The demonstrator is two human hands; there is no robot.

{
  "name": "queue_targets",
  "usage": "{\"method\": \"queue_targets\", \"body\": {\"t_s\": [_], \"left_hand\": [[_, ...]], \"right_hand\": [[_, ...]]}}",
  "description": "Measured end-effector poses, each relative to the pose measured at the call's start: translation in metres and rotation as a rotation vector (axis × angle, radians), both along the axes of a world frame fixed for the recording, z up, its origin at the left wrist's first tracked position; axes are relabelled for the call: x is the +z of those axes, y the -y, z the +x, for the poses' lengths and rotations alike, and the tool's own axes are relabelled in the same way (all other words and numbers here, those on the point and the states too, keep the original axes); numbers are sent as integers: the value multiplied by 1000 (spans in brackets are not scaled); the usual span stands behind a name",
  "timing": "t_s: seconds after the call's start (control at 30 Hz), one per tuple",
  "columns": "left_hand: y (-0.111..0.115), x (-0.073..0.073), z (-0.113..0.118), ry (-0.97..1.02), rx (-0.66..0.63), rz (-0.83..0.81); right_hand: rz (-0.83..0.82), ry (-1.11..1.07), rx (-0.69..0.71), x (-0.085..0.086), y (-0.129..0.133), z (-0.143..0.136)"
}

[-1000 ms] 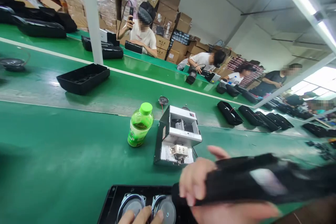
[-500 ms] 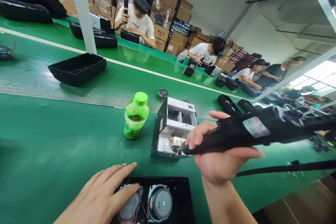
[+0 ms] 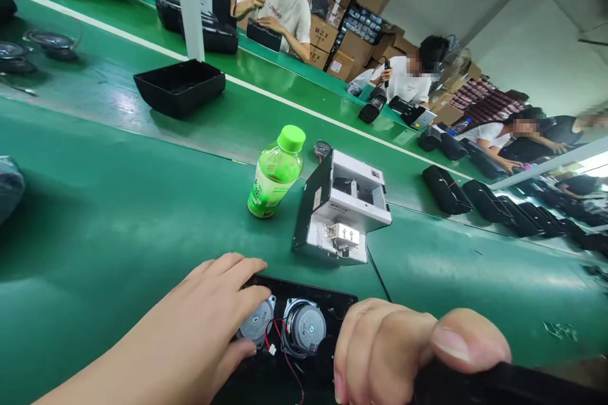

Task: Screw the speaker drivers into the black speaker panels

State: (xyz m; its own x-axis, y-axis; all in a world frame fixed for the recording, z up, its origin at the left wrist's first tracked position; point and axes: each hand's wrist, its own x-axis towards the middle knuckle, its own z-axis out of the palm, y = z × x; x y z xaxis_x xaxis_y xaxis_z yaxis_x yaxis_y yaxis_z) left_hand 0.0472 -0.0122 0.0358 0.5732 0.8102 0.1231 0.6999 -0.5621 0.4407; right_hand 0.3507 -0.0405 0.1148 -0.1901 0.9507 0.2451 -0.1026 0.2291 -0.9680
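Observation:
A black speaker housing (image 3: pixel 327 294) lies in front of me, with two round silver-backed speakers (image 3: pixel 308 328) set in it and thin red and black wires with a small white plug (image 3: pixel 272 349) across them. My left hand (image 3: pixel 209 316) grips the housing's left end, fingers bent over the far edge and thumb by the left speaker. Wrapped round a black electric screwdriver (image 3: pixel 475 385), my right hand (image 3: pixel 394 348) is at the housing's right side. My fist and the frame's bottom edge hide the tool's tip. Beyond the housing stands a white-and-black screw feeder (image 3: pixel 342 202).
A green-capped bottle (image 3: pixel 277 171) stands left of the feeder. Farther off are an open black shell (image 3: pixel 180 88), loose speakers (image 3: pixel 52 43) and a row of black housings (image 3: pixel 446 190). A white post (image 3: pixel 189 6) rises at the left. Several co-workers sit across the green bench (image 3: pixel 142 202).
My right hand has brought the screwdriver from the feeder down and toward me, beside the housing. My left hand's fingers have closed over the housing's left end. The view has shifted.

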Motion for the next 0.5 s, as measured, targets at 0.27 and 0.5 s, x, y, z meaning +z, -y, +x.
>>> {"method": "queue_targets", "body": {"t_s": [0.27, 0.5], "left_hand": [[1, 12, 5, 10, 18, -158], [3, 9, 6, 52, 21, -88]], "right_hand": [[-171, -46, 232, -7, -6, -6], [-67, 3, 209, -11, 1, -6]]}}
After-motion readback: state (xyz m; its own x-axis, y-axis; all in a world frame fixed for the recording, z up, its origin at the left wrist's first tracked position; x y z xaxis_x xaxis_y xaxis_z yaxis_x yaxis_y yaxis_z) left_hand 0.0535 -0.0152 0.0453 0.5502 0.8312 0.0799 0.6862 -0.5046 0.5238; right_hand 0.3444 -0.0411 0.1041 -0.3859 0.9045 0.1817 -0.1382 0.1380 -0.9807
